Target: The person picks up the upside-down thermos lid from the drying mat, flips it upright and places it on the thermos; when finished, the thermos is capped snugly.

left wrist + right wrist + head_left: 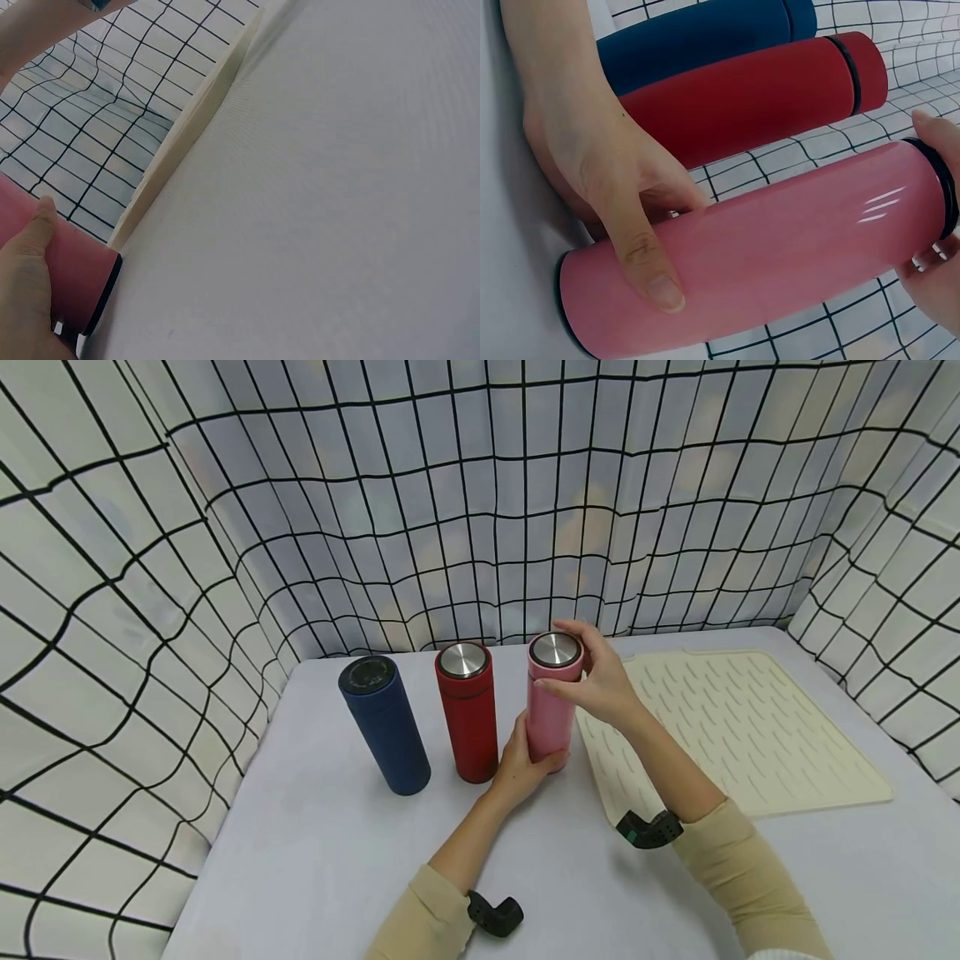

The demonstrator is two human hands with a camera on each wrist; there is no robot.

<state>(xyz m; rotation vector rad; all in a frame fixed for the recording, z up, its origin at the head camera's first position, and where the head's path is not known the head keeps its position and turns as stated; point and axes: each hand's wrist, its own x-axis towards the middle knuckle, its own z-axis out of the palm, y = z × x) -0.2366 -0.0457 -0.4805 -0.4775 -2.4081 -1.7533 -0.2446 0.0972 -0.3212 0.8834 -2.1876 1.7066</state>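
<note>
The left forearm extends forward across the table (337,860) with the left hand (519,766) at the base of the pink flask (551,714). Its fingers are curled round the lower body of the flask, thumb (641,259) pressed across the front; the grip is firm.

The right forearm angles in from the right, wrist raised, with the right hand (600,681) at the top of the pink flask. Its fingers are curled round the lid (556,651), fingertips on the rim.

The pink flask stands upright on the table, just beside the left edge of the cream mat (750,727). The red flask (468,714) stands upright immediately to its left, and the blue flask (384,722) further left.
</note>
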